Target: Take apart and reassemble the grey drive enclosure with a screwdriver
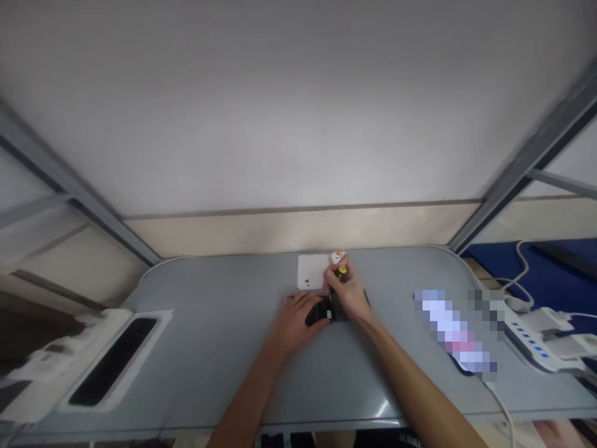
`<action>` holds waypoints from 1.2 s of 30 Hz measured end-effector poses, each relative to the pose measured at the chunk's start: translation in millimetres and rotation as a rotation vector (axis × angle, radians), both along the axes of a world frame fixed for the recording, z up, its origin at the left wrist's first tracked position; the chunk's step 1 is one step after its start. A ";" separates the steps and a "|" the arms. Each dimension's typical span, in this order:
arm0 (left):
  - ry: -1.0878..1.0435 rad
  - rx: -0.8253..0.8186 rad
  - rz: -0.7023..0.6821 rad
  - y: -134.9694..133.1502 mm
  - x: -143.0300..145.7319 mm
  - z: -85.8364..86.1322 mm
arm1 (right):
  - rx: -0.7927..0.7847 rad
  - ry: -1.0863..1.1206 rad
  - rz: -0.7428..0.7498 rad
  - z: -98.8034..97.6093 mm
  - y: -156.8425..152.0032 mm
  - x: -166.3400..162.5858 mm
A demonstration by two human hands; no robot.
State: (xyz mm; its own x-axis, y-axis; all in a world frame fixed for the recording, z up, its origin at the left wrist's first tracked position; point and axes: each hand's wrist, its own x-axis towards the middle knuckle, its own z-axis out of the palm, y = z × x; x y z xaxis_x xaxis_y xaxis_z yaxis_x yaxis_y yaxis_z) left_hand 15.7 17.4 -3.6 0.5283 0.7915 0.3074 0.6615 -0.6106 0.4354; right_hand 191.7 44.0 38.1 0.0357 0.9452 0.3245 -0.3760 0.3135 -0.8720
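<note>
My left hand (298, 316) lies low on the desk, its fingers curved round a small black object (317, 313) with a pale label. What kind of object it is I cannot make out. Beside it my right hand (349, 292) is closed on a slim dark item (339, 274) with a yellow round patch. A small white and orange figure (337, 256) shows above those fingers, seemingly at the item's top end. Under the right wrist is a flat dark piece (342, 313), partly hidden. Just behind both hands lies a white sheet or pad (311, 271) with tiny dark marks.
The grey desk (219, 348) backs onto a wall between metal posts. On the left, a black phone-like slab (114, 361) lies on white paper near a white power strip (60, 367). At right are a lit, blurred-out phone (454, 333), a cable and another power strip (532, 339).
</note>
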 end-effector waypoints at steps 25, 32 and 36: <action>-0.007 -0.011 0.016 -1.6 2.5 8.5 | 0.017 0.136 0.156 -12.3 -3.1 10.5; -0.031 -0.047 0.006 -2.8 1.3 11.1 | 0.004 0.116 0.138 -12.6 -5.9 10.9; -0.042 -0.055 0.013 -2.3 2.7 12.6 | 0.008 0.070 0.111 -12.4 -8.1 9.8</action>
State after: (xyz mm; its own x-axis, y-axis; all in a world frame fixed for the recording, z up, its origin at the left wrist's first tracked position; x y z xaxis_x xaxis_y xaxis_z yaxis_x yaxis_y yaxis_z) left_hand 18.4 15.1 8.9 0.5051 0.8146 0.2852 0.6498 -0.5764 0.4954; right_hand 201.5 35.9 25.7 -0.0461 0.9420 0.3324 -0.4685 0.2735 -0.8401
